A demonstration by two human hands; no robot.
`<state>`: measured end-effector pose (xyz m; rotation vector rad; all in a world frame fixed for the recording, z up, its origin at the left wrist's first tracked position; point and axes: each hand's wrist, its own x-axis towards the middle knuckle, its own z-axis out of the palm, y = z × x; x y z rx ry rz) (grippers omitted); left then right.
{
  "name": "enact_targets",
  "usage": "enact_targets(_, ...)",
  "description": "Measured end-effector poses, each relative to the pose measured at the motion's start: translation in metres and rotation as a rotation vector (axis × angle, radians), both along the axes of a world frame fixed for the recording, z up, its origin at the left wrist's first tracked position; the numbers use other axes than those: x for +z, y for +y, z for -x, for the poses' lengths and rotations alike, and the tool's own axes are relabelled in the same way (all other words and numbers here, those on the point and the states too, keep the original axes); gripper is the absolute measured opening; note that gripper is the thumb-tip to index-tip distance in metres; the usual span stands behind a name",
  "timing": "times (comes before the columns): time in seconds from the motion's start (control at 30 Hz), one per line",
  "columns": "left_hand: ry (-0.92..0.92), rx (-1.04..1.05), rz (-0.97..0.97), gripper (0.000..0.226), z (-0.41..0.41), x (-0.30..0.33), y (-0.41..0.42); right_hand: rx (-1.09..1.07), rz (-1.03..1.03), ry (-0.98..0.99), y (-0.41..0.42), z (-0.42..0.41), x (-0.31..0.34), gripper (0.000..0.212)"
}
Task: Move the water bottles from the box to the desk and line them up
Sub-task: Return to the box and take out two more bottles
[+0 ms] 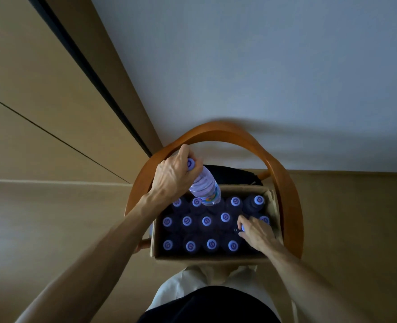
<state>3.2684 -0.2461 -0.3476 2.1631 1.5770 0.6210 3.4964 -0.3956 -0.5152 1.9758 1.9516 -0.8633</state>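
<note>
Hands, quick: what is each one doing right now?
Left hand: grips a lifted water bottle by its neck.
Right hand: curled around a bottle cap in the cardboard box.

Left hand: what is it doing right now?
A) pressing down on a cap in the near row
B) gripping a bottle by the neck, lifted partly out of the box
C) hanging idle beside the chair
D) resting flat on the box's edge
B: the left hand grips the lifted bottle near its cap, its base above the caps remaining in the box.
</note>
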Motion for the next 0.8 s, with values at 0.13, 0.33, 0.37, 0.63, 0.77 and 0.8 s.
enact_targets(0.13,0.023,-0.008,0.002,0.023,0.003,0.003,-0.007,0.056,-0.066,-0.012,0.001,-0.004,0.021,0.018)
enact_targets(0.33,0.035,0.021,-0.052,0.021,0.009,0.014,-0.036,0.122,-0.229,0.076,0.000,-0.013,0.061,0.018)
enact_targets(0.37,0.040,0.030,-0.067,0.021,0.011,0.019,-0.043,0.130,-0.269,0.086,0.001,-0.017,0.071,0.017)
enact_targets(0.63,-0.001,0.154,-0.187,0.021,0.024,0.070,-0.096,0.222,-0.565,0.151,0.010,-0.026,0.165,0.025)
enact_targets(0.77,-0.017,0.252,-0.237,0.019,0.044,0.106,-0.121,0.221,-0.734,0.133,0.024,-0.006,0.218,0.025)
enact_targets(0.8,-0.029,0.275,-0.257,0.020,0.051,0.115,-0.126,0.226,-0.769,0.122,0.028,0.002,0.231,0.025)
